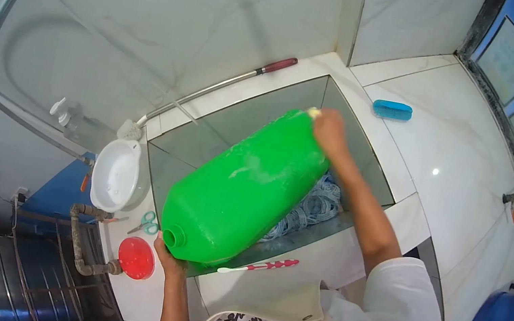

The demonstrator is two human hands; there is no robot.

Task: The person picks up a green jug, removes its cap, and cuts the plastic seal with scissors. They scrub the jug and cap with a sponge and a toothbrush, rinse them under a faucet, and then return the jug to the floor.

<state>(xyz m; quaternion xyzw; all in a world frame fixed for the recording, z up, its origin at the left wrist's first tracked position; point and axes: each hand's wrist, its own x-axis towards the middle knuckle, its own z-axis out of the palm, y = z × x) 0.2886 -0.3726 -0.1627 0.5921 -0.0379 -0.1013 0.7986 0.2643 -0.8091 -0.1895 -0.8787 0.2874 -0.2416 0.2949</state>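
Observation:
A large green plastic jug (246, 183) lies tilted across the tiled sink (164, 161), its uncapped neck toward my left side. My left hand (170, 261) holds it at the neck end, with the fingers partly hidden behind it. At the jug's far end, my right hand (330, 134) is closed on a small pale-yellow piece, perhaps a sponge, that touches the base. Whitish smears mark the jug's side. Beneath it in the sink lies a bundle of blue-grey strands (316, 209), partly covered by the jug.
Left of the sink are a white basin (112, 180), scissors (148, 222) and a round red lid (136, 258). A long-handled brush (215, 86) rests along the back rim. A blue brush (392, 110) lies right. On the front ledge is a pink-and-white handled tool (260, 266).

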